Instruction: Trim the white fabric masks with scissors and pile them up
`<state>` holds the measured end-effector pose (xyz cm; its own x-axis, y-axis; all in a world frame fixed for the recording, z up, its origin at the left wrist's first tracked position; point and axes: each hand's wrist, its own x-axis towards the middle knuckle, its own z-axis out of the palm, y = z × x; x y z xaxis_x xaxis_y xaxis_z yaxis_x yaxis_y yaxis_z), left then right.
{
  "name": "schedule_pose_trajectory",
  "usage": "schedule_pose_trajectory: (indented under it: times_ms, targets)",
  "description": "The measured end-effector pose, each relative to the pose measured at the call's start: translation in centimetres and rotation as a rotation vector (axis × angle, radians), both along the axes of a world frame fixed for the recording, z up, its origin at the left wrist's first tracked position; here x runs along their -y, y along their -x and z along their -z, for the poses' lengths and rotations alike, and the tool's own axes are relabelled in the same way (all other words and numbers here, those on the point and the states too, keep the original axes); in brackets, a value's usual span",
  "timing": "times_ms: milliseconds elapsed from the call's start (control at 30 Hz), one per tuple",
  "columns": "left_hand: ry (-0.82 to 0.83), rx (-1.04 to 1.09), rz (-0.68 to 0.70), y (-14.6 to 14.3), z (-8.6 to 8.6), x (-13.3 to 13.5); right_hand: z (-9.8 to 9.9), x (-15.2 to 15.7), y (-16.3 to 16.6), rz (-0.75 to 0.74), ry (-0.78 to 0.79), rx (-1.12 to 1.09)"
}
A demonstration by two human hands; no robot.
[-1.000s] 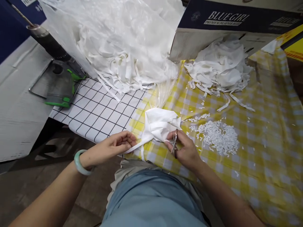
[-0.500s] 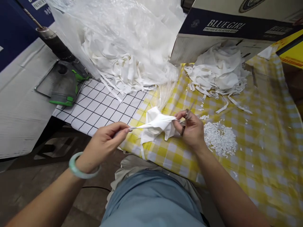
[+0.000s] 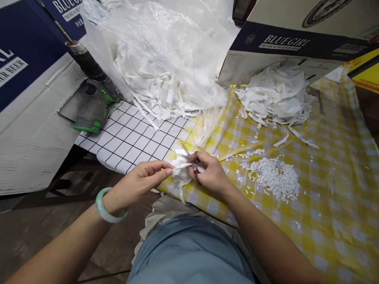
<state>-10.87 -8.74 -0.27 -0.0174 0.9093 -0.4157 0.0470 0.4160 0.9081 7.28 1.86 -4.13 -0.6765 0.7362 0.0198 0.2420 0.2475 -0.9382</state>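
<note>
My left hand (image 3: 142, 182) pinches the strap end of a white fabric mask (image 3: 180, 170) at the near edge of the yellow checked tablecloth (image 3: 325, 205). A green bangle (image 3: 103, 205) sits on that wrist. My right hand (image 3: 209, 173) is closed over the mask's other side and holds small scissors (image 3: 192, 158), whose blades show just above the fingers. The two hands are close together, with the mask bunched between them and a strap hanging down.
A clear plastic bag (image 3: 166, 59) of white masks lies at the back. A loose pile of masks (image 3: 278, 94) lies before a dark-blue-printed cardboard box (image 3: 284, 43). White cut bits (image 3: 275, 177) are heaped to my right. A green and grey tool (image 3: 91, 106) rests on the black-gridded cloth (image 3: 130, 134).
My right hand has moved left towards the left hand, and the mask, stretched out half a second ago, is now bunched small between them.
</note>
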Motion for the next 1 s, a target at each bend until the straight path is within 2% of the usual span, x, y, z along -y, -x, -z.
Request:
schedule_pose_trajectory:
  times_ms: [100, 200, 333, 467, 567, 633, 733, 800, 900, 1000]
  targets:
    - [-0.078, -0.074, 0.1, -0.3, -0.3, -0.4, -1.4, -1.5, -0.3, -0.06, 0.258, -0.045]
    - [-0.124, -0.098, 0.198, -1.0, -0.9, -0.7, -2.8, -2.8, -0.6, -0.102, 0.381, -0.086]
    - [-0.261, -0.128, 0.294, -2.1, -2.0, -1.5, -2.5, -2.9, -0.3, -0.072, 0.545, -0.156]
    - [-0.548, -0.248, 0.187, -3.6, -2.3, -2.8, -0.9, -1.5, 0.4, -0.015, 0.725, -0.239]
    - [-0.595, -0.097, 0.033, -5.3, -1.3, -4.1, 0.0, -0.3, 0.2, 0.047, 0.792, -0.34]
    - [-0.541, 0.069, -0.071, -6.4, -0.2, -4.8, 0.1, -0.1, -1.0, 0.08, 0.735, -0.322]
    - [-0.455, 0.21, -0.149, -7.9, 1.1, -5.4, -0.7, -0.3, -4.3, 0.168, 0.502, -0.158]
    - [-0.432, 0.209, -0.115, -8.7, 1.6, -5.6, -1.6, -0.4, -6.9, 0.22, 0.297, -0.004]
    - [-0.442, 0.138, -0.054, -9.7, 2.0, -5.8, -2.4, 0.0, -9.8, 0.196, 0.002, 0.211]
    - [-0.445, 0.148, -0.045, -10.6, 2.5, -6.1, -2.4, 0.8, -10.9, 0.138, -0.135, 0.313]
